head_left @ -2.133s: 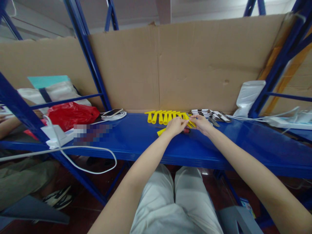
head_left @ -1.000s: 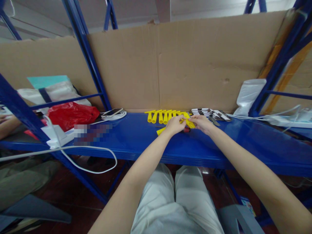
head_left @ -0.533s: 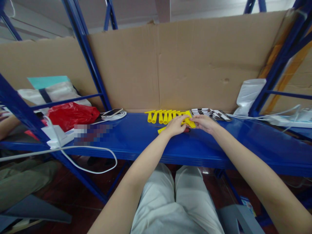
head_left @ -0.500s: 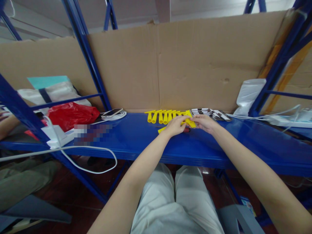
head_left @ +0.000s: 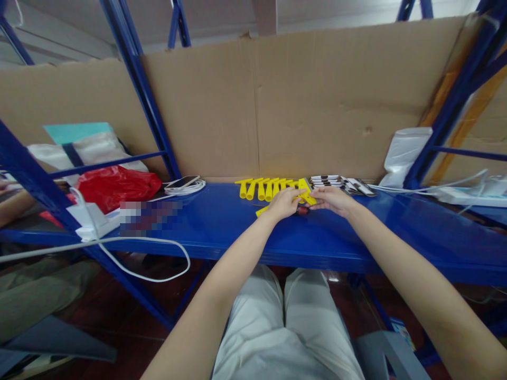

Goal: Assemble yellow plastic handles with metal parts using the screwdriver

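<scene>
Both of my hands meet over the blue shelf, holding a yellow plastic scraper (head_left: 307, 197) with a greyish strip along its upper edge. My left hand (head_left: 283, 204) grips it from the left, its fingers partly covering it. On the other side, the fingertips of my right hand (head_left: 331, 199) pinch its right edge. Just below lies a screwdriver (head_left: 303, 210) with a dark red and black handle, mostly hidden by my left hand. Another flat yellow piece (head_left: 262, 211) sticks out beside my left wrist. Behind my hands, several yellow scraper handles (head_left: 250, 191) lie in a row.
Black-and-white packets (head_left: 336, 182) are stacked behind my right hand. Cardboard (head_left: 317, 105) walls off the back. To the left are a phone (head_left: 182, 182) on a coiled white cable, a red plastic bag (head_left: 119, 184) and a white cable loop (head_left: 158, 240). Another person's arm (head_left: 16, 203) shows far left.
The yellow scraper has turned and shifted slightly in my hands, and more of its head shows. My right fingers have moved a little lower along its edge.
</scene>
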{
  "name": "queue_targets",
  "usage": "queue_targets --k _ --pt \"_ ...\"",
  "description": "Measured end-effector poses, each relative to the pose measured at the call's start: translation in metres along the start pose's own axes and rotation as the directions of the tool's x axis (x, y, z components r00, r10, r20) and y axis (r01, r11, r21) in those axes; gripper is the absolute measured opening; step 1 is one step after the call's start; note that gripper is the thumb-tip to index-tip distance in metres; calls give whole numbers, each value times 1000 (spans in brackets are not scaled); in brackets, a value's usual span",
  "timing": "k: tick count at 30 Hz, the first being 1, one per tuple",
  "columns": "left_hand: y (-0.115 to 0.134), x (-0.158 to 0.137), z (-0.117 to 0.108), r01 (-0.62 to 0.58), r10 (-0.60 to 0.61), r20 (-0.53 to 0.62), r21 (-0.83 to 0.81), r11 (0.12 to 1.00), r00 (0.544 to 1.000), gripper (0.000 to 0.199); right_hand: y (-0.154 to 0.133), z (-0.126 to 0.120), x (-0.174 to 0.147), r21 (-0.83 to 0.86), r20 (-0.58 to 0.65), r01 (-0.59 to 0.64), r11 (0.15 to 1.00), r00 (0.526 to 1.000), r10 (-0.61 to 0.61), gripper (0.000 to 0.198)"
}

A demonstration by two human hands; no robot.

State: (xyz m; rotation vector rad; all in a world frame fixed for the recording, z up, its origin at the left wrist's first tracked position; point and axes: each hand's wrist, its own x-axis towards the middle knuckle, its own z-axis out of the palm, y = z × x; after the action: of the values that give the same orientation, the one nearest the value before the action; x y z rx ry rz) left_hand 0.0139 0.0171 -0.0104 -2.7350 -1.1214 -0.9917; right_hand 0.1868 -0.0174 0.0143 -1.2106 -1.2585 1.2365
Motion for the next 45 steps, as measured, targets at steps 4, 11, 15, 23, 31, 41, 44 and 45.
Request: queue_targets --k 4,11,15,23,31,41,44,45 --pt "1 -2 -1 -35 34 41 29 999 999 43 1 3 -2 -24 4 -11 1000 1000 11 18" --pt "-1 0 2 -18 17 61 17 1000 998 44 -4 1 -4 -40 -21 -33 999 999 33 12" --pt "-2 1 3 -6 6 44 -7 1000 999 42 -5 -6 -4 -95 -9 -49 994 999 49 8" --pt "-1 0 -1 -10 11 39 -13 1000 999 41 -4 -5 -4 -122 -24 -20 992 1000 17 11" --pt "2 0 -3 -1 0 41 6 1000 999 40 -5 -2 -5 -157 -34 -21 987 999 16 12" --pt "-7 2 -1 52 -52 2 -75 996 999 35 19 -78 30 -884 -385 -243 400 864 -324 34" --pt "-6 3 0 50 -50 -4 -74 996 999 34 23 -87 29 -895 -406 -339 291 889 -212 39" --pt "-6 3 -1 46 -47 -6 -70 997 999 35 23 -87 29 -899 -403 -346 270 894 -195 38"
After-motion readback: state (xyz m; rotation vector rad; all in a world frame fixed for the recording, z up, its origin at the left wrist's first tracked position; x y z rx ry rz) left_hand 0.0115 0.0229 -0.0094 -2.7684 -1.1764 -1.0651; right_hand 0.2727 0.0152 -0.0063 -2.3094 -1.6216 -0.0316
